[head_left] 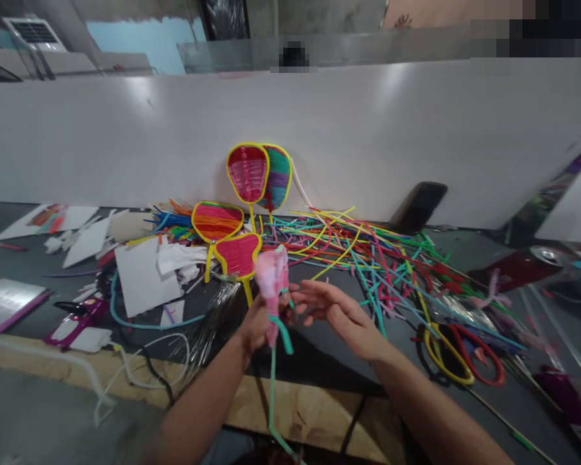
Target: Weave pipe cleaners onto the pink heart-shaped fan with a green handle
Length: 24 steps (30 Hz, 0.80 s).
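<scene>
The pink bundle (267,274) rises from the gripping left hand (255,325), beside the spread right hand (345,318).

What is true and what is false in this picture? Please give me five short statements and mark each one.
1. The left hand holds a pink craft piece. True.
2. The right hand is clenched into a fist. False: its fingers are extended.
3. A pale green stem runs down below the pink craft piece. True.
4. The red can is to the left of both hands in the picture. False: it is to the right of both.
5. A yellow handle loop lies next to a red handle loop. True.
</scene>
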Motion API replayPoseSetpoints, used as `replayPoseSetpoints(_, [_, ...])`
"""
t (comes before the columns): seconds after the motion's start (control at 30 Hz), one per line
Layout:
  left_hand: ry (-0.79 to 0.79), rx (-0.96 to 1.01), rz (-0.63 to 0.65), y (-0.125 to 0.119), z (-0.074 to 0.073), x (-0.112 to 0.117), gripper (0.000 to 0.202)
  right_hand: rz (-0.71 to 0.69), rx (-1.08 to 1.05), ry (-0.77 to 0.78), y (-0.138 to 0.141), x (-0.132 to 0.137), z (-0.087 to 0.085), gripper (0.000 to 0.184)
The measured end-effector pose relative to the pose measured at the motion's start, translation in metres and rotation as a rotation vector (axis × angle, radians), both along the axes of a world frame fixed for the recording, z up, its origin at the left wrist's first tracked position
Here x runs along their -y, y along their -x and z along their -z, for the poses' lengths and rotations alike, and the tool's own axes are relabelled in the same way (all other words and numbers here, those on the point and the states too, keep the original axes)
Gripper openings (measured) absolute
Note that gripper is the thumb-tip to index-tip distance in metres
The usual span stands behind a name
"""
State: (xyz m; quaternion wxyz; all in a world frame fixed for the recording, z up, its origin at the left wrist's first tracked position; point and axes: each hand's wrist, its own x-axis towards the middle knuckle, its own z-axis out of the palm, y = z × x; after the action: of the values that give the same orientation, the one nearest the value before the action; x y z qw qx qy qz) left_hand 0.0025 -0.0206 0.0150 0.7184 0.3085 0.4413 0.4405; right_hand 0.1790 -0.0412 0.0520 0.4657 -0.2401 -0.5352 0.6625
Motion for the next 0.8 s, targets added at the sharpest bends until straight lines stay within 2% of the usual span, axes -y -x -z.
replayPoseSetpoints(0.07, [0.044,0.089,0.021,0.001,-0.002,0.001,0.031,0.116,0.039,0.001,0.0,-0.002,0.003,0.037])
replayPoseSetpoints(0.13, [0.046,0.114,0.039,0.001,-0.003,0.003,0.036,0.259,0.158,-0.005,0.001,-0.006,0.011,0.026])
replayPoseSetpoints(0.17, [0.032,0.106,0.043,0.001,-0.003,0.004,0.039,0.285,0.232,-0.019,0.002,-0.008,0.016,0.025])
replayPoseSetpoints(0.27, [-0.034,0.074,0.072,0.001,0.001,0.005,0.048,0.201,0.39,-0.069,0.009,-0.009,0.03,0.027])
replayPoseSetpoints(0.43, [-0.057,0.058,0.196,0.002,0.008,0.004,0.047,0.071,0.375,-0.019,0.021,-0.004,0.035,0.019])
replayPoseSetpoints(0.5, [-0.084,0.04,0.165,0.002,0.007,0.004,0.041,0.102,0.402,-0.028,0.021,-0.004,0.032,0.017])
replayPoseSetpoints(0.6, [-0.141,0.03,0.039,0.003,0.002,0.003,0.032,0.172,0.474,-0.052,0.02,-0.004,0.029,0.017])
replayPoseSetpoints(0.8, [-0.169,-0.004,-0.107,0.005,0.004,0.001,0.022,0.156,0.503,-0.037,0.019,-0.003,0.027,0.018])
